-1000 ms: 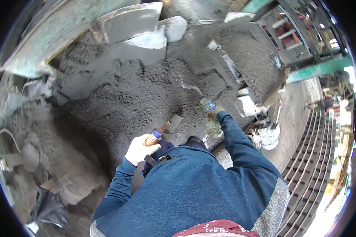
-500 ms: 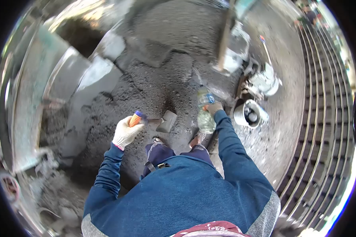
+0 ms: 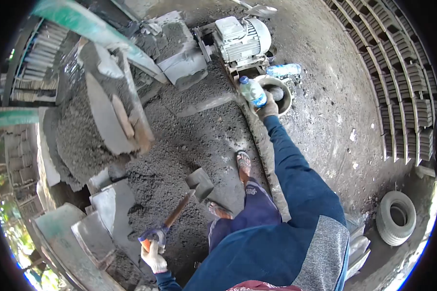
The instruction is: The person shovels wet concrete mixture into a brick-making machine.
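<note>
My left hand (image 3: 154, 257), in a pale glove, is wrapped round the orange and blue handle (image 3: 153, 237) of a shovel. Its wooden shaft slants up to the grey blade (image 3: 199, 184), which lies on the gritty ground near my feet. With my arm stretched forward, my right hand (image 3: 268, 107) grips a clear plastic bottle (image 3: 252, 92) with a blue cap and blue label. The bottle is tilted beside a round bucket (image 3: 287, 99) that holds a rounded grey object. A second bottle (image 3: 283, 70) lies just beyond the bucket.
An electric motor (image 3: 243, 40) stands beyond the bucket. Racks of grey blocks (image 3: 412, 82) line the right side, with a tyre (image 3: 396, 218) below them. At the left are a heap of grey mix (image 3: 80, 131) and metal sheets (image 3: 65, 228).
The view has turned to the right. My right hand has carried the bottle forward to the bucket. My left hand still holds the shovel handle, now lower in view.
</note>
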A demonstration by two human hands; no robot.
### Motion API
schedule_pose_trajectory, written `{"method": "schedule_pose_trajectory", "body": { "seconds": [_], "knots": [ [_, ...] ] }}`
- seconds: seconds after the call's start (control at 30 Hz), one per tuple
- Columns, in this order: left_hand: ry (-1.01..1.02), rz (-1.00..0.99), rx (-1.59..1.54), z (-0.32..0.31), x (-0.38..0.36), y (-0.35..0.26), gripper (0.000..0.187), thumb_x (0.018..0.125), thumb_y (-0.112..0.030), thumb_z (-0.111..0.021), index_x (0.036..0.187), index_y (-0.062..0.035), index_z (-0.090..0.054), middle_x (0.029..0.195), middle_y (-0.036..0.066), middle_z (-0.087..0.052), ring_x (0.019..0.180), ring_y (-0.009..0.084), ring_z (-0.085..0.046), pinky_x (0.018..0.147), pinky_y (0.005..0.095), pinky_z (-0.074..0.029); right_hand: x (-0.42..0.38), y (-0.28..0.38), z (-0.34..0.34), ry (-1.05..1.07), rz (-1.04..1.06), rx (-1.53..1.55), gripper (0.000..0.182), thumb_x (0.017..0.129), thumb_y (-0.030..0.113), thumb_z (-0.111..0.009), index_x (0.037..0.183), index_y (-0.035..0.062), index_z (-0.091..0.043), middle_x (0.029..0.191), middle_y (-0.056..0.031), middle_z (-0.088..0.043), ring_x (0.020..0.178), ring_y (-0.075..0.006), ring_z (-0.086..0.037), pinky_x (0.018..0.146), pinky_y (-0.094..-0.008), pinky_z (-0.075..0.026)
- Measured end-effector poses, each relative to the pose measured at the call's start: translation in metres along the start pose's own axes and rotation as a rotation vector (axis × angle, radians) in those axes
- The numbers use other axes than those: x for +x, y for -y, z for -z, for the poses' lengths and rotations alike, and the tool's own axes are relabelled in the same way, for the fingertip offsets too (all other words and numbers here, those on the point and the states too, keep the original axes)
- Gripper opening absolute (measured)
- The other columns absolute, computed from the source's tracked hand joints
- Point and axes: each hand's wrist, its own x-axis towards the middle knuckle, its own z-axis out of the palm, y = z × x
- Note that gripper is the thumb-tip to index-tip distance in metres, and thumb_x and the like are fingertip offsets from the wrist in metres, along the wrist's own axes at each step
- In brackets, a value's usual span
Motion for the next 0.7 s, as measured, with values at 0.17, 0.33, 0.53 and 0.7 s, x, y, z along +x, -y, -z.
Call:
{"method": "schedule_pose_trajectory", "body": {
  "seconds": [0.17,0.33,0.53,0.7],
  "knots": [
    [-0.017,-0.021,0.055,-0.008,0.020,0.004,0.017,0.090,-0.012,-0.066,0.100,-0.0003,-0.059,0.067,0.007,-0.064,0.051,0.0147,-0.061,0.046,0.0248,-0.046,0.062,-0.100,-0.039,-0.026,-0.051,-0.249,0.053,0.073,0.022,-0.082,0.122,0.0202,-0.061,0.120,-0.0135,-0.068,0.119,-0.0341,-0.061,0.104,-0.0452,-0.045],
    [0.166,-0.059,-0.008,-0.007,0.023,-0.006,0.021,0.092,-0.018,-0.065,0.101,0.0007,-0.059,0.070,0.008,-0.064,0.058,0.0167,-0.063,0.055,0.0283,-0.050,0.003,-0.101,-0.049,-0.107,-0.007,-0.419,0.063,0.073,0.007,-0.076,0.132,0.0120,-0.055,0.132,-0.0174,-0.059,0.126,-0.0362,-0.053,0.104,-0.0445,-0.045],
    [0.503,-0.126,-0.333,-0.015,0.002,-0.009,0.053,0.100,-0.047,-0.056,0.113,0.0043,-0.061,0.089,0.010,-0.068,0.074,0.0167,-0.064,0.073,0.0321,-0.054,-0.209,0.101,-0.043,0.552,0.294,-0.122,0.068,0.082,0.036,-0.077,0.138,0.0061,-0.054,0.125,-0.0163,-0.064,0.111,-0.0321,-0.065,0.092,-0.0418,-0.054],
    [0.677,-0.004,-0.614,0.015,0.022,0.074,0.062,0.099,-0.056,-0.053,0.115,0.0025,-0.062,0.100,0.010,-0.069,0.086,0.0196,-0.065,0.079,0.0361,-0.053,-0.411,0.337,0.018,1.173,0.167,0.333,0.076,0.084,0.043,-0.077,0.143,0.0040,-0.047,0.124,-0.0243,-0.062,0.106,-0.0313,-0.067,0.087,-0.0424,-0.052]
  ]
}}
